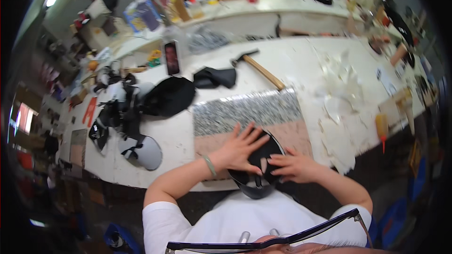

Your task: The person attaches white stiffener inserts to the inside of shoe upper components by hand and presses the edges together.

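Observation:
A black, rounded piece with a raised rim point(256, 192) lies partly on the front of a stone slab and reaches over the table edge toward my lap. My left hand point(238, 151) rests on its left side, fingers spread wide and the thumb pointing down toward the middle. From the right, my right hand point(300, 166) touches the piece with its fingers stretched out. A small pale spot and a dark strap-like part show between the hands; I cannot make out what they are. Under the work, the slab has a grey speckled half point(242, 108) and a pinkish half point(205, 144).
Beyond the slab lies a hammer point(264, 73) with a wooden handle. To the left are black pieces point(168, 96), a grey oval piece point(149, 153) and a propped phone point(172, 58). White scraps point(340, 82) and a yellow bottle point(382, 125) are on the right.

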A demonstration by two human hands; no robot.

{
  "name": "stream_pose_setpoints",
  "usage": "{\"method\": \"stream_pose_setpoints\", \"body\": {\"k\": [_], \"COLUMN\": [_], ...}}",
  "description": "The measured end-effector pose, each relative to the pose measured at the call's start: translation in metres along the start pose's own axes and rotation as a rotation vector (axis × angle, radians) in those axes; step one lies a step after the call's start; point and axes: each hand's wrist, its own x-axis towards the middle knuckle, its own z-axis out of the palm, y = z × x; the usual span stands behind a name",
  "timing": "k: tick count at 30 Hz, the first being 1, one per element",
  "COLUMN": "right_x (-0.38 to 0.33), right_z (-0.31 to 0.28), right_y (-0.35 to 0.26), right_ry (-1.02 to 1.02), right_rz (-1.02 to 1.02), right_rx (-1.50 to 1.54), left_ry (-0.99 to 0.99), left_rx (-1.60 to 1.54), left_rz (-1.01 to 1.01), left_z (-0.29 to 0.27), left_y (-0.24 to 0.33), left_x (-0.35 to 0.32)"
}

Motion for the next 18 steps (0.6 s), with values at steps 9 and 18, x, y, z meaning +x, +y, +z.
{"method": "stream_pose_setpoints", "body": {"k": [9,18], "right_x": [0.045,0.128], "right_z": [-0.083,-0.068], "right_y": [-0.024,-0.050], "right_ry": [0.395,0.705], "right_rz": [0.140,0.118], "right_rx": [0.942,1.807], "left_ry": [0.900,1.023], "left_rx": [-1.758,-0.636], "left_rz": [-0.238,-0.326], "left_z": [-0.065,-0.075], "left_y": [-0.035,0.044], "left_x": [-0.026,-0.022]}}
